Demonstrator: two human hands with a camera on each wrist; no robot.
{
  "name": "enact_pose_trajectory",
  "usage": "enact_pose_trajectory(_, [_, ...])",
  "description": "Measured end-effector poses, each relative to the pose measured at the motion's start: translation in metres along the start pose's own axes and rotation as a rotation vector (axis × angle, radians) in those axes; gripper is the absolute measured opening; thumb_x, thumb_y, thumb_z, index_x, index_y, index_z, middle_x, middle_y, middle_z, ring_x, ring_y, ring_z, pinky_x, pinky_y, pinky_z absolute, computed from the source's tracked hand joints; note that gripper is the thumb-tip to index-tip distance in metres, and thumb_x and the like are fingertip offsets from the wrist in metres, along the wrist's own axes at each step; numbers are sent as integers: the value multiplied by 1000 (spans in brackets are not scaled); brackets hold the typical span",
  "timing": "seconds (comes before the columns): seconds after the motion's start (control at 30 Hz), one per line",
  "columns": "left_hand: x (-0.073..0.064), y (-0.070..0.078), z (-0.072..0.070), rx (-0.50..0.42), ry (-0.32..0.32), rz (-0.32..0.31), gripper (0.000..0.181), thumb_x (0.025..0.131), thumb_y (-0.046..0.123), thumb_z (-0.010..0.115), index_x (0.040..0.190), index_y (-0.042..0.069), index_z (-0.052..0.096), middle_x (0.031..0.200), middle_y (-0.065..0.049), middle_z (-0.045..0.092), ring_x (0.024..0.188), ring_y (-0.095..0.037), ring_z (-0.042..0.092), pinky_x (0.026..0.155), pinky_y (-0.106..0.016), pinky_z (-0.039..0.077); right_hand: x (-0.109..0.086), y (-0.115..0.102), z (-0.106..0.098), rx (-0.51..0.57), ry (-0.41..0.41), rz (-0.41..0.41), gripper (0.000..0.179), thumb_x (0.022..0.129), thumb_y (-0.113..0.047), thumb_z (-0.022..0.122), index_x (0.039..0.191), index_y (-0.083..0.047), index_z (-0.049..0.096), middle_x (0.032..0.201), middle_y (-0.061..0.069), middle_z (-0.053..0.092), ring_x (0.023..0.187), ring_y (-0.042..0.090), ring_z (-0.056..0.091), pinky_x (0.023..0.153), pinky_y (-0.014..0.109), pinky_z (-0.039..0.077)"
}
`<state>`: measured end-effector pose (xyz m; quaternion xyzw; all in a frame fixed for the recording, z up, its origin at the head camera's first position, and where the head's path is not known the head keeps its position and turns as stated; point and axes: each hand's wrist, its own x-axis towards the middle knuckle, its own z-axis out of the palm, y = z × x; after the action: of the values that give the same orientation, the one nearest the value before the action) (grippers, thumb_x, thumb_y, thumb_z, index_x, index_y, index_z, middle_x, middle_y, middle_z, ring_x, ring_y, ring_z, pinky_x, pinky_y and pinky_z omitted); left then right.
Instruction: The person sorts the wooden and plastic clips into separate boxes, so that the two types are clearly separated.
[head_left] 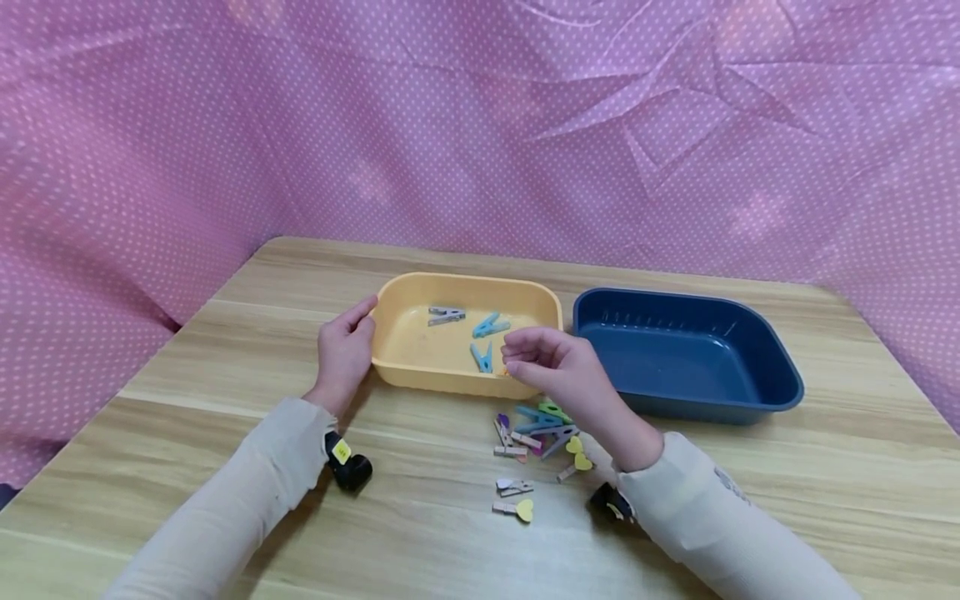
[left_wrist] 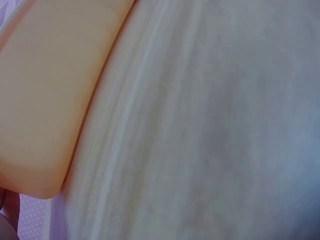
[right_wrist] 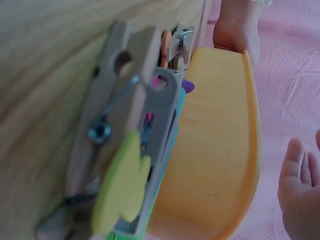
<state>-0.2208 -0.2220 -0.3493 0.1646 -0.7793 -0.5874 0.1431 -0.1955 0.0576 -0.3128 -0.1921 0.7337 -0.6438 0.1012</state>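
Observation:
My left hand [head_left: 347,346] grips the left end of a yellow plastic tray [head_left: 420,379], thumb at the rim. Over the tray's front right corner hovers my right hand [head_left: 566,371], fingers loosely bent and nothing between them; the right wrist view also shows those fingers [right_wrist: 295,162] bare. Inside the tray lie a grey clothespin [head_left: 447,315] and two blue clothespins, one [head_left: 489,326] behind the other [head_left: 482,358]. A small orange piece [head_left: 504,372] shows just below the right fingertips, partly hidden by them.
A dark blue tray [head_left: 675,400] stands to the right. In front of the yellow tray lies a loose pile of clothespins [head_left: 540,421], some with heart-shaped ornaments. Closer to me are a wooden clothespin [head_left: 514,487] and one with a yellow heart [head_left: 524,510]. Pink dotted cloth [head_left: 480,150] surrounds the table.

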Motion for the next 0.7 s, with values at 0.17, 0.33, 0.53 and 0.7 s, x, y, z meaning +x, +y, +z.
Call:
enact_pose_trajectory(0.17, [1, -2, 0, -5, 2, 0, 38, 95, 12, 42, 131, 11, 53, 137, -4, 48, 123, -11, 45, 100, -26, 41, -6, 0, 0, -111, -89, -63, 21, 84, -5, 65, 105, -2, 64, 99, 15, 66, 84, 15, 62, 71, 23, 54])
enact_pose_trajectory(0.33, [0, -2, 1, -10, 6, -5, 38, 94, 11, 43, 131, 12, 53, 137, -4, 49, 122, -11, 46, 99, -26, 42, -10, 1, 0, -181, -147, -147, 20, 83, -3, 65, 103, 1, 65, 95, 15, 66, 83, 14, 61, 71, 23, 54])
enact_pose_trajectory(0.53, [1, -3, 1, -13, 14, 5, 37, 94, 11, 43, 130, 12, 55, 136, -3, 50, 121, -10, 47, 99, -26, 42, -15, 0, -3, -300, -197, -154, 20, 83, -6, 67, 102, -1, 66, 93, 9, 66, 83, 16, 60, 74, 23, 54])
enact_pose_trajectory(0.7, [1, -3, 1, -9, 4, -1, 38, 95, 12, 42, 131, 12, 53, 137, -2, 48, 123, -10, 45, 100, -26, 42, -18, 0, -8, -358, -235, -153, 19, 82, -8, 68, 101, -3, 67, 93, 10, 67, 82, 14, 59, 74, 24, 53])
